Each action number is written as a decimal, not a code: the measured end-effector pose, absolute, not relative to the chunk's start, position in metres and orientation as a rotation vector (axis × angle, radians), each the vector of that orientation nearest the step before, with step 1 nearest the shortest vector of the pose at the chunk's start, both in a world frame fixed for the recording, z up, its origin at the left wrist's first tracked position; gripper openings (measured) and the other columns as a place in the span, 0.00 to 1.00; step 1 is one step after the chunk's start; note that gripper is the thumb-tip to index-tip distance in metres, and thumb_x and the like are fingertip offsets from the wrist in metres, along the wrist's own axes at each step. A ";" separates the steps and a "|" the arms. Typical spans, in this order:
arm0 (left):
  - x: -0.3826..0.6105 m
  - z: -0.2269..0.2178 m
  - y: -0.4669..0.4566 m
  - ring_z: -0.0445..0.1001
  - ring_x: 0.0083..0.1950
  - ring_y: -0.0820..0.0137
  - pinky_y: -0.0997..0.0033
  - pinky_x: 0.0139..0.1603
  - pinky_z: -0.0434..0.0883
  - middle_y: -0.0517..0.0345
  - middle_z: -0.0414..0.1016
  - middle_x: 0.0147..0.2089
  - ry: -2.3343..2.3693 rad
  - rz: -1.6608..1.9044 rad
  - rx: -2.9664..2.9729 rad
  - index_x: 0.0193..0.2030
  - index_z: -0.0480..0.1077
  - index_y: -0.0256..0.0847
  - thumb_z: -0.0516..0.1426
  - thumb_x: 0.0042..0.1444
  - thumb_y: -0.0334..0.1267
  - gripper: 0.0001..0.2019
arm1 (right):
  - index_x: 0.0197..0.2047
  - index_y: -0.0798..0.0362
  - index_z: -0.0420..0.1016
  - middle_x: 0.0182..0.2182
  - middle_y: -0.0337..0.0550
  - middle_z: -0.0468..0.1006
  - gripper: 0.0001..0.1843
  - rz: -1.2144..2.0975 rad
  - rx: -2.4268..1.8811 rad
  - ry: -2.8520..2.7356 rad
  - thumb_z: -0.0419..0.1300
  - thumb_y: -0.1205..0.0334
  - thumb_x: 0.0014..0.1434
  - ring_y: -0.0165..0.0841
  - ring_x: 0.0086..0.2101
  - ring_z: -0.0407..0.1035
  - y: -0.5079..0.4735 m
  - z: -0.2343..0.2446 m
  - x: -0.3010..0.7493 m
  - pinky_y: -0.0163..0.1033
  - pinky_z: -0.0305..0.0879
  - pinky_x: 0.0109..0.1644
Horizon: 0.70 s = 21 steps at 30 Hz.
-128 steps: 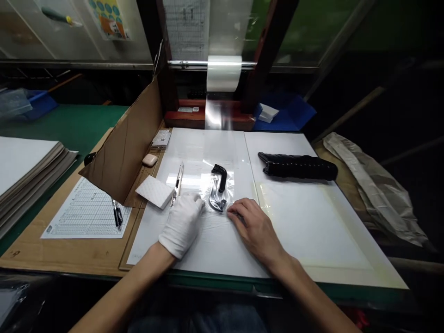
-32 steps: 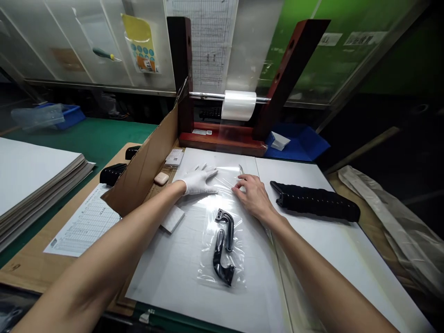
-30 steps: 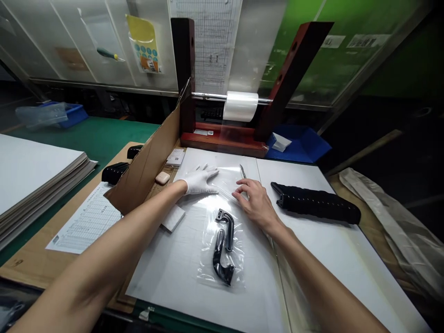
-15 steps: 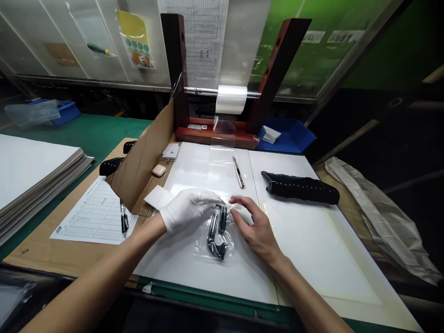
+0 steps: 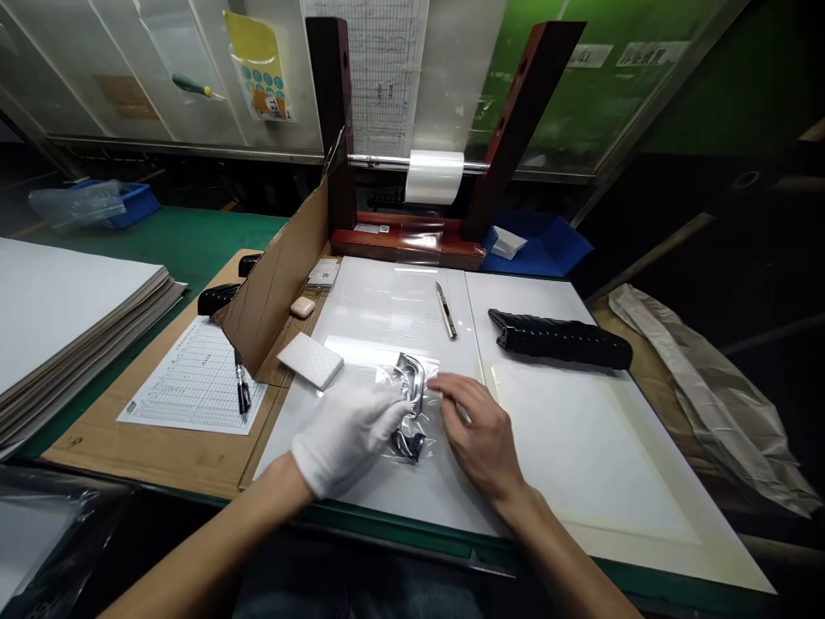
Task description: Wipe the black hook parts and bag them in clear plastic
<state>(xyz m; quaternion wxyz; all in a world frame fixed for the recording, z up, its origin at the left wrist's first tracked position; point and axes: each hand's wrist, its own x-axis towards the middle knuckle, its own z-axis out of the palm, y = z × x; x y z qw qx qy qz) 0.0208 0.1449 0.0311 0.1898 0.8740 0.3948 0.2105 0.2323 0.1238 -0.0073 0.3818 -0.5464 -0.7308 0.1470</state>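
1. Left hand (image 5: 351,434), white glove: fingers bunched over the left side of the clear bag (image 5: 428,445). Can't tell if it's pinching film.
2. Right hand (image 5: 482,432), bare: fingers curled, narrow gap to the thumb, at the bag's right side. Can't tell if it grips anything.
3. Bag lies on the white sheet (image 5: 412,499) on the table (image 5: 212,225), between the hands. Two black curved parts (image 5: 418,378) inside, partly behind gloved fingers.
4. Slim knife (image 5: 446,311) on the sheet, beyond the bag.
5. White pad (image 5: 311,360) beyond the left hand, near the cardboard divider (image 5: 277,279).
6. Long black part (image 5: 562,340) off to the right, lying flat.
7. Film roll (image 5: 434,178) on the rod of the dark red stand (image 5: 377,243) at back; film hangs over the stand's base.
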 end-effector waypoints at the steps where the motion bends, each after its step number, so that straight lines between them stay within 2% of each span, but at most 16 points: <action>1: 0.031 0.028 0.150 0.79 0.51 0.60 0.57 0.55 0.76 0.50 0.81 0.51 1.145 0.590 2.449 0.52 0.74 0.42 0.47 0.72 0.39 0.16 | 0.56 0.49 0.75 0.53 0.48 0.79 0.19 0.364 -1.447 -1.852 0.48 0.65 0.69 0.42 0.58 0.69 0.132 -0.011 0.226 0.57 0.68 0.63; 2: 0.041 0.023 0.154 0.75 0.59 0.58 0.53 0.60 0.73 0.47 0.77 0.59 1.170 0.572 2.443 0.59 0.70 0.41 0.47 0.71 0.39 0.16 | 0.61 0.50 0.72 0.57 0.48 0.76 0.22 0.361 -1.491 -1.856 0.46 0.66 0.69 0.43 0.62 0.66 0.140 -0.016 0.221 0.59 0.64 0.66; 4: 0.057 0.011 0.161 0.61 0.72 0.53 0.47 0.70 0.64 0.42 0.65 0.70 1.214 0.499 2.426 0.69 0.60 0.38 0.48 0.69 0.37 0.23 | 0.66 0.52 0.67 0.63 0.49 0.70 0.27 0.368 -1.552 -1.899 0.42 0.69 0.69 0.43 0.67 0.58 0.152 -0.029 0.213 0.61 0.56 0.70; 6: 0.066 0.000 0.163 0.47 0.77 0.50 0.43 0.74 0.55 0.38 0.52 0.76 1.251 0.414 2.405 0.73 0.52 0.32 0.48 0.67 0.36 0.29 | 0.70 0.54 0.61 0.68 0.49 0.62 0.30 0.376 -1.582 -1.954 0.40 0.71 0.67 0.42 0.70 0.50 0.157 -0.040 0.210 0.61 0.48 0.73; 8: 0.069 -0.006 0.162 0.39 0.79 0.50 0.43 0.76 0.50 0.38 0.44 0.78 1.272 0.348 2.391 0.75 0.47 0.30 0.47 0.67 0.36 0.31 | 0.72 0.54 0.57 0.71 0.48 0.56 0.32 0.374 -1.593 -1.996 0.40 0.72 0.67 0.40 0.71 0.45 0.158 -0.046 0.212 0.60 0.43 0.74; 13: 0.063 -0.003 0.151 0.39 0.78 0.49 0.45 0.76 0.51 0.39 0.43 0.78 1.298 0.287 2.395 0.76 0.46 0.29 0.47 0.67 0.37 0.32 | 0.74 0.57 0.49 0.72 0.50 0.52 0.31 0.352 -1.594 -2.024 0.37 0.69 0.69 0.38 0.72 0.42 0.156 -0.040 0.220 0.58 0.47 0.74; 15: 0.059 -0.003 0.143 0.38 0.79 0.48 0.43 0.75 0.50 0.41 0.41 0.79 1.306 0.296 2.404 0.76 0.48 0.32 0.47 0.68 0.38 0.31 | 0.74 0.54 0.50 0.72 0.45 0.52 0.32 0.356 -1.557 -2.059 0.38 0.71 0.69 0.37 0.72 0.39 0.156 -0.039 0.220 0.57 0.45 0.74; 17: 0.055 -0.004 0.134 0.36 0.79 0.49 0.42 0.76 0.47 0.45 0.39 0.79 1.292 0.306 2.418 0.76 0.49 0.37 0.48 0.68 0.39 0.30 | 0.73 0.50 0.53 0.71 0.40 0.56 0.33 0.371 -1.528 -2.095 0.39 0.74 0.67 0.37 0.72 0.39 0.155 -0.040 0.218 0.57 0.42 0.75; 21: 0.048 0.000 0.121 0.36 0.79 0.51 0.44 0.77 0.45 0.47 0.41 0.79 1.260 0.338 2.439 0.75 0.52 0.38 0.47 0.70 0.41 0.28 | 0.72 0.51 0.56 0.69 0.46 0.61 0.30 0.400 -1.531 -2.071 0.43 0.73 0.69 0.42 0.71 0.43 0.154 -0.040 0.215 0.62 0.41 0.74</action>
